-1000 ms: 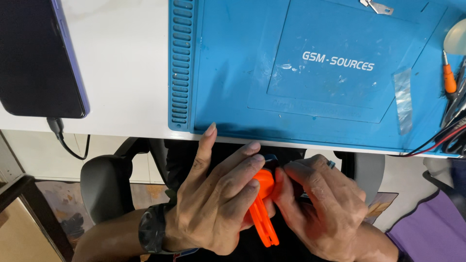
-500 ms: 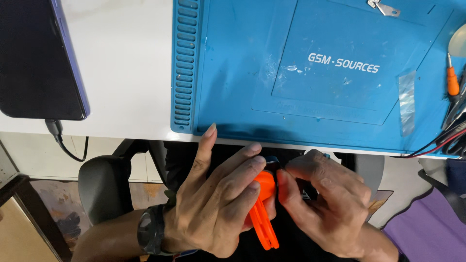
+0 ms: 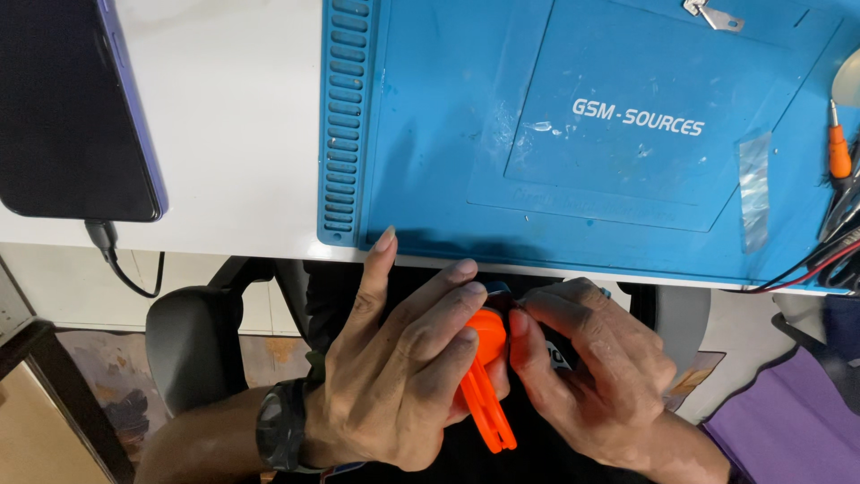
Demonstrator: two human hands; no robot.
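Observation:
Both of my hands are below the table's front edge, over my lap. My left hand (image 3: 394, 367), with a black watch on its wrist, wraps its fingers around an orange plastic tool (image 3: 486, 394) whose two handles point down. My right hand (image 3: 596, 376) presses against the tool's round orange head with thumb and fingers. A small dark object sits between the two hands, mostly hidden by my fingers.
A blue work mat (image 3: 591, 134) covers the white table (image 3: 233, 125). A black phone (image 3: 76, 108) with a cable lies at the left. An orange-handled tool (image 3: 838, 148) and wires sit at the right edge; a small metal piece (image 3: 712, 14) is at the top. A chair (image 3: 193, 345) stands below.
The hands have barely moved. The view has shifted slightly, and the fingers have adjusted a little around the orange tool.

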